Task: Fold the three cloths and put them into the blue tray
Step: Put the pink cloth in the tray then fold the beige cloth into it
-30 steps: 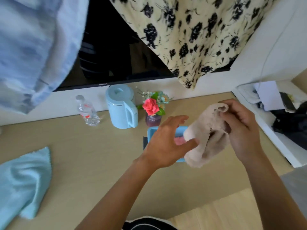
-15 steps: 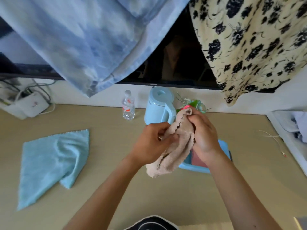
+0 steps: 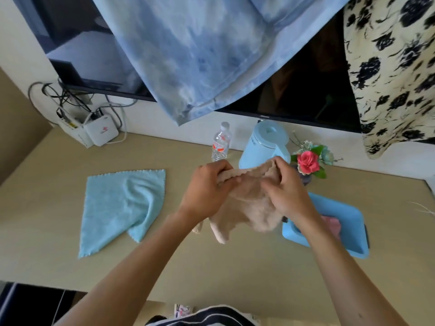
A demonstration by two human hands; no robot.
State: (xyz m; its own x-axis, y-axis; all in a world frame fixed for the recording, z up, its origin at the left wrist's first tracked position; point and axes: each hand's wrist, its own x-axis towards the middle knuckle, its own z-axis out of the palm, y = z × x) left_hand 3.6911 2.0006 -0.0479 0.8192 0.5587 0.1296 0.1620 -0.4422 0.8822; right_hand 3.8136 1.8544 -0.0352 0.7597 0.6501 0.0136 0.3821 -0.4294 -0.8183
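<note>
Head view, reading left to right. A white router box (image 3: 101, 132) with a tangle of dark and grey cables stands at the far left rear of the pale wood-grain worktop (image 3: 47, 255). Near it, a light blue cloth (image 3: 117, 208) of napped microfibre with a scalloped edge lies flat on the worktop, rumpled along its right side and with its lower corner turned over; it is unfolded and well apart from the tray. At centre, the left hand (image 3: 207, 189) and the right hand (image 3: 286, 191) hold a beige cloth (image 3: 247, 208) above the worktop. Each grip is closed on the cloth's scalloped upper edge, which is drawn fairly straight between them, while the rest hangs down in soft, bunched folds. Behind the hands stand a clear plastic water bottle (image 3: 221, 142) with a white cap and red label, a pale blue kettle (image 3: 266, 143) partly hidden by the right hand, and a small vase of artificial flowers (image 3: 309, 161) with a red rose. To the right, the blue tray (image 3: 341, 215), rectangular with rounded corners, rests on the worktop; the right forearm crosses its near corner. A pink cloth (image 3: 333, 225) lies inside it, largely hidden. Above, a blue tie-dyed fabric (image 3: 200, 55) and a cream fabric with black floral print (image 3: 395, 67) hang over a dark television screen (image 3: 306, 90).
</note>
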